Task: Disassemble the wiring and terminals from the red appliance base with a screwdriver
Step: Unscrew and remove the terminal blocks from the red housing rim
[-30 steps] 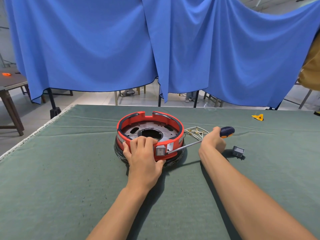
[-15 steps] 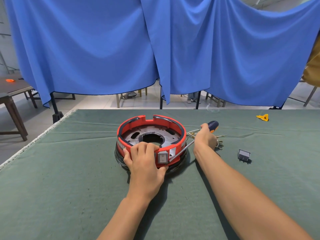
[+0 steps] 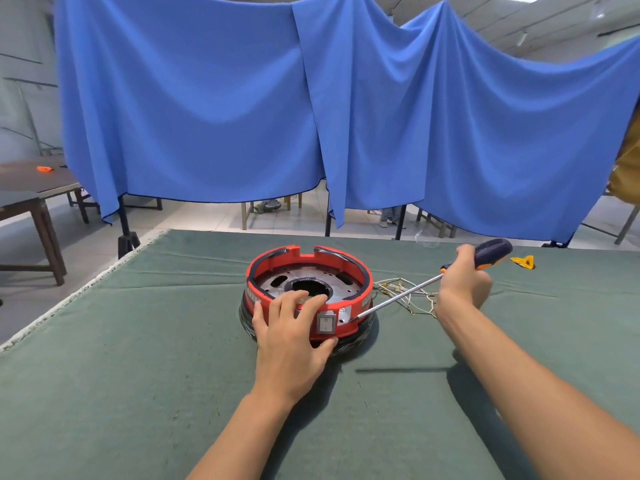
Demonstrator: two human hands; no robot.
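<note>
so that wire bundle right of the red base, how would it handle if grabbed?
Wire bundle: probably floppy and light; thin strands sprawl loosely on the cloth. Likely to snag or trail rather than lift as one, looking tangled. Whether it is attached to the red base can't be told.

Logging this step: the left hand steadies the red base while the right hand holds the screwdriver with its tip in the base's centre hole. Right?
Not quite. In the head view the screwdriver tip meets the red base at its near rim, beside the switch, not the centre hole. The left hand does steady it; the right hand holds the tool.

Bright, even overhead light; soft shadows cast on table (image 3: pixel 138 341) under arms; edges bent by wide-angle; focus sharp.
</note>
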